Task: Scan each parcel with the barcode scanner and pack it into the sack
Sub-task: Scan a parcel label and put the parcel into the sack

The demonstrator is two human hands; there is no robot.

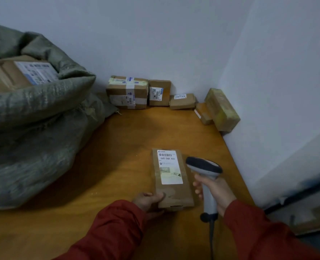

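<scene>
A flat brown parcel (174, 192) with a white barcode label facing up is in front of me, above the wooden table (118, 166). My left hand (148, 200) grips its near left corner. My right hand (216, 194) holds the grey barcode scanner (205, 168) by its handle, the dark head just right of the label. The grey-green woven sack (43, 113) stands open at the left, with labelled parcels (20, 74) inside its mouth.
Several more cardboard parcels line the far wall: a taped stack (127, 91), an upright one (159, 92), a small flat one (182, 101). Two more (221, 109) lean against the right wall. The scanner cable (211, 239) hangs down near the table's front edge.
</scene>
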